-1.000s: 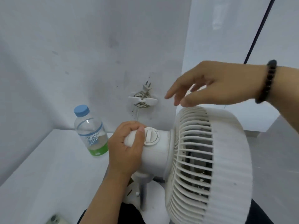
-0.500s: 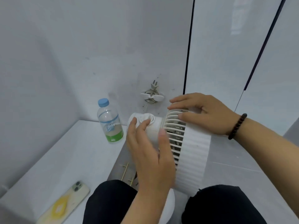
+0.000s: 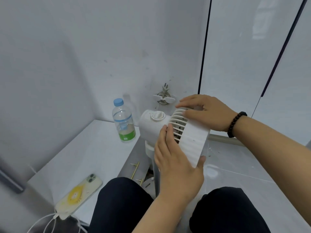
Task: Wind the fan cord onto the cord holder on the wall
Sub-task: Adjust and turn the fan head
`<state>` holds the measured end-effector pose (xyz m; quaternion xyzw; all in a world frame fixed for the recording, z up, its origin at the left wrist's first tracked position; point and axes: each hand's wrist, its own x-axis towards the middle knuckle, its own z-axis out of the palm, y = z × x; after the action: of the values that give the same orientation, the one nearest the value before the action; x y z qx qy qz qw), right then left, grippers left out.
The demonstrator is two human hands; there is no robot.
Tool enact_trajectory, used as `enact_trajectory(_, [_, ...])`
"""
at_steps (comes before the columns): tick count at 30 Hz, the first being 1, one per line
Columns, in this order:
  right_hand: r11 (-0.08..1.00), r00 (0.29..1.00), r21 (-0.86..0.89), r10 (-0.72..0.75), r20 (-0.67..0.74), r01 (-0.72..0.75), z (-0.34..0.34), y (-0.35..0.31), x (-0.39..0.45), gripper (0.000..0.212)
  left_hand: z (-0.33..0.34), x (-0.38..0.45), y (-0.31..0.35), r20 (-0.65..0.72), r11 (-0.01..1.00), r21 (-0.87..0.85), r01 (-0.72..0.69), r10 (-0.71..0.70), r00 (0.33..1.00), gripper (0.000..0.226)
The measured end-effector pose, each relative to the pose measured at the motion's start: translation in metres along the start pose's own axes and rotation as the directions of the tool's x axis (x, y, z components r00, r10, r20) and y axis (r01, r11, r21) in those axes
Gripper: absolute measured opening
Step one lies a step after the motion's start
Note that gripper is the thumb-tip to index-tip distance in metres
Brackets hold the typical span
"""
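Note:
A white fan (image 3: 193, 142) stands on its pole between my knees, its grille facing right. My left hand (image 3: 176, 162) lies against the near side of the fan's head, thumb under the rim. My right hand (image 3: 203, 111) rests flat on top of the grille, a dark bead bracelet on its wrist. On the wall just behind the fan, the white cord holder (image 3: 164, 98) carries the wound cord, with the plug (image 3: 165, 87) sticking up above it.
A water bottle (image 3: 123, 120) with a blue cap stands on the white ledge (image 3: 94, 148) left of the fan. A phone (image 3: 79, 194) lies on the ledge nearer me, plugged into a white cable. Brass handles (image 3: 135, 169) sit below the ledge. Grey tiled floor lies to the right.
The view has pulled back and upward from the fan. My left hand left the rear motor housing and came to the side of the grille. My right hand dropped onto the grille top.

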<state>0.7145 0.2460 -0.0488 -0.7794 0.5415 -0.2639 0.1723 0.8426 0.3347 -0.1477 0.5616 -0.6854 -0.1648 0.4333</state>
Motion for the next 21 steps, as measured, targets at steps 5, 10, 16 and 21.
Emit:
enact_trajectory(5, [0.996,0.997,-0.058,0.07,0.016,-0.068,0.003,-0.015,-0.008,0.033,-0.018,0.0,-0.016,0.082,0.999,-0.022,-0.047,0.049,0.995,0.107])
enact_trajectory(10, [0.982,0.986,-0.169,0.108,0.125,-0.086,0.002,-0.036,-0.022,0.05,-0.047,0.002,-0.034,0.176,0.992,-0.078,-0.102,0.114,0.978,0.104])
enact_trajectory(16, [0.989,0.944,-0.141,0.088,0.317,-0.045,-0.014,-0.049,-0.034,0.089,-0.097,0.025,-0.063,0.383,0.985,-0.171,-0.025,0.09,0.919,0.106])
enact_trajectory(21, [0.992,0.96,-0.127,0.033,0.28,0.002,-0.009,-0.052,-0.034,0.099,-0.114,0.052,-0.074,0.502,0.985,-0.175,-0.008,0.096,0.86,0.111])
